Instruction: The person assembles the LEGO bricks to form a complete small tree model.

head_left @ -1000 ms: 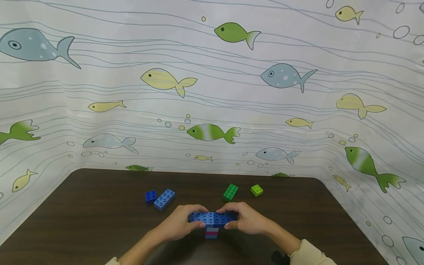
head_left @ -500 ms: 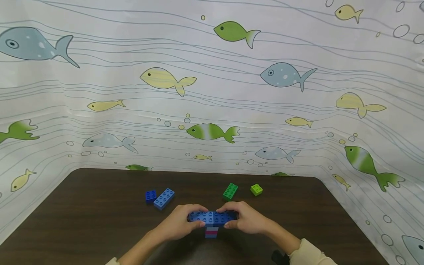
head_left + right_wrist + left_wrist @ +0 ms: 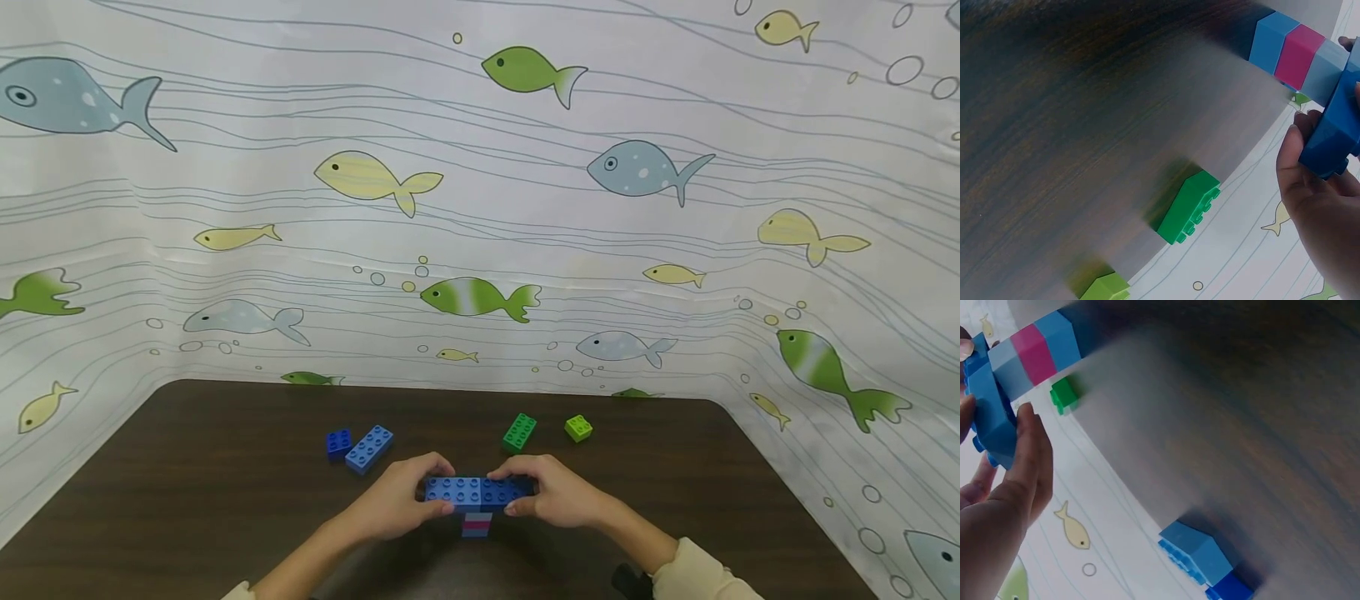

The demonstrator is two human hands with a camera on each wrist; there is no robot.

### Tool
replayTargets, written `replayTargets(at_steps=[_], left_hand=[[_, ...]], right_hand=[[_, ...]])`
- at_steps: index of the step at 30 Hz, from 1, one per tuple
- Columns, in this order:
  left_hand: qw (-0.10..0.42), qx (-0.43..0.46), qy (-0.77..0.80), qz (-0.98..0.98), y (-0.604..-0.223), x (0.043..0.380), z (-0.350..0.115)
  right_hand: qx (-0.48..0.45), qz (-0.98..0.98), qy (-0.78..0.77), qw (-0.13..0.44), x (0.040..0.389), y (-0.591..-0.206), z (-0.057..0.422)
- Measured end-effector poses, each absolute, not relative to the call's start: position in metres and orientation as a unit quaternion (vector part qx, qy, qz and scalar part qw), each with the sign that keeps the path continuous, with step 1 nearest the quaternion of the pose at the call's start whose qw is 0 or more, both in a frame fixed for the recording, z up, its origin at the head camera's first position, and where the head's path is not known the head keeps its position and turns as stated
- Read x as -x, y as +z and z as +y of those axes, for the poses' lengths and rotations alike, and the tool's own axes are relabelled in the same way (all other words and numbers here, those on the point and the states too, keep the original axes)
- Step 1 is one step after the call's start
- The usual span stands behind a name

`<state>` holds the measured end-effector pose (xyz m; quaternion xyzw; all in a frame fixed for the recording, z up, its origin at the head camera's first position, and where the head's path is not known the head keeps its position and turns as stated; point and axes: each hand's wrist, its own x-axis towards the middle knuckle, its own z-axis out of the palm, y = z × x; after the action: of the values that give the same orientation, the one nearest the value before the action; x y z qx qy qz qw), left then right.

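Note:
A small tower of toy building bricks stands on the dark table, its column showing a blue brick (image 3: 1272, 42), a pink brick (image 3: 476, 526) and a pale blue brick (image 3: 1324, 72) from bottom to top. Across its top, a light blue brick (image 3: 459, 493) and a dark blue brick (image 3: 495, 495) lie end to end, studs up. My left hand (image 3: 397, 498) has its thumb in front of and fingers behind the light blue brick, near its outer end. My right hand (image 3: 558, 493) grips the dark blue brick between thumb and fingers, partly hiding its outer end.
Behind the hands on the wooden table (image 3: 225, 500) lie a small blue brick (image 3: 338, 444) and a long light blue brick (image 3: 369, 449) at left. A green brick (image 3: 519, 432) and a lime brick (image 3: 578, 428) lie at right. A fish-patterned sheet (image 3: 480, 233) surrounds the table.
My left hand has slid slightly outward along the light blue brick, its fingertips drawing back so that more of the brick shows. My right hand keeps its grip on the dark blue brick.

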<state>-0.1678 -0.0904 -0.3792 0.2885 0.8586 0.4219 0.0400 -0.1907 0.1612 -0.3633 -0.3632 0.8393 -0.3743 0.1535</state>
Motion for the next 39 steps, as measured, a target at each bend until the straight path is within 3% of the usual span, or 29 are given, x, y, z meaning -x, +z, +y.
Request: replayTargets(at_steps=[14,25,39], left_hand=[[0.043,-0.281,0.449,0.847,-0.381,0.168,-0.093],[0.044,-0.277,0.447,0.849,-0.379,0.167,-0.093],[0.046,-0.276,0.445,0.851,-0.378,0.167,-0.092]], right_hand=[[0.363,0.847,-0.357,0.153,0.191,-0.363,0.161],[0.359,0.822,-0.391,0.208,0.208,-0.357,0.171],[0.291,0.875,-0.360,0.140,0.251,-0.377,0.203]])
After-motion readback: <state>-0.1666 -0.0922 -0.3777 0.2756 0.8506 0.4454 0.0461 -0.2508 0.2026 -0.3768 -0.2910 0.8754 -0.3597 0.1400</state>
